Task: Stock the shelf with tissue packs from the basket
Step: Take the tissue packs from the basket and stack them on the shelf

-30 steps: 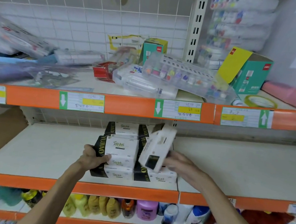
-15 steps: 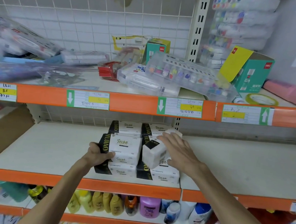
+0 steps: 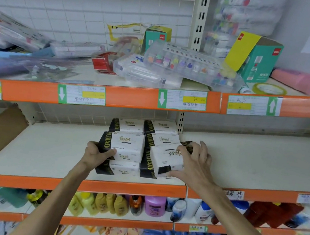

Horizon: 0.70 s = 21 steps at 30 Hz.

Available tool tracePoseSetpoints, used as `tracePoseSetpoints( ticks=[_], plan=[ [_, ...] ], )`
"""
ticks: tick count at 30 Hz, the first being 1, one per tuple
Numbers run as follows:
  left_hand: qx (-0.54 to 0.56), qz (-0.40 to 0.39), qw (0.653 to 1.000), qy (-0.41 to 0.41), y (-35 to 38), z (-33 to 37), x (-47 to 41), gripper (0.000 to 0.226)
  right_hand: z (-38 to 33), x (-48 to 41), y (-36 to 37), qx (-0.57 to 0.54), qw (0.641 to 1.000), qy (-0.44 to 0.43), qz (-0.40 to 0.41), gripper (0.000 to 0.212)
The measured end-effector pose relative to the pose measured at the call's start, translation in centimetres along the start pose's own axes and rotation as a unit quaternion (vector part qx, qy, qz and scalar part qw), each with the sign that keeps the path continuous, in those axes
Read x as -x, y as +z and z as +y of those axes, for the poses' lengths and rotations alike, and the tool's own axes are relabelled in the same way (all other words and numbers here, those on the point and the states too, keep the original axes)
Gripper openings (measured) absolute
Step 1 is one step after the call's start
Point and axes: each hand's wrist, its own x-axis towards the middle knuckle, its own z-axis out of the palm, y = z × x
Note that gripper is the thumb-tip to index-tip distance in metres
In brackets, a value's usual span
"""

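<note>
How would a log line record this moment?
left hand: grips stacked black-and-white rectangular tissue pack | right hand: holds tilted white rectangular tissue pack on right stack

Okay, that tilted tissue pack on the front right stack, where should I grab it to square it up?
Grip the tilted tissue pack across its short width, coming from the right. That side faces open shelf, while its left side crowds the neighbouring stack. The right hand grips it this way.

Head-worn view, close, facing shelf [image 3: 47, 148]
</note>
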Motion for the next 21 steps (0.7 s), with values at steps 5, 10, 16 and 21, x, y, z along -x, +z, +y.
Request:
tracePoseSetpoints(
  ticks=[5,10,16,21],
  plan=[
    [0.023,0.021,0.999,0.013,0.6,0.1,0.5,0.024,-1.9,-0.7,0.6,-0.088,0.992,0.087,0.016,0.09],
    [0.017,0.05,0.998,0.019,0.4,0.4,1.0,0.042,-0.5,-1.2,0.2,-0.083,0.996,0.032,-0.011,0.087],
    [-0.107,0.037,0.989,0.092,0.2,0.6,1.6,0.06,0.2,-2.8,-2.0,-0.089,0.99,0.049,-0.102,0.088],
    [-0.11,0.042,0.989,0.089,0.3,0.0,1.8,0.047,-2.5,-0.4,-2.3,-0.105,0.985,0.114,-0.08,0.085]
  ],
)
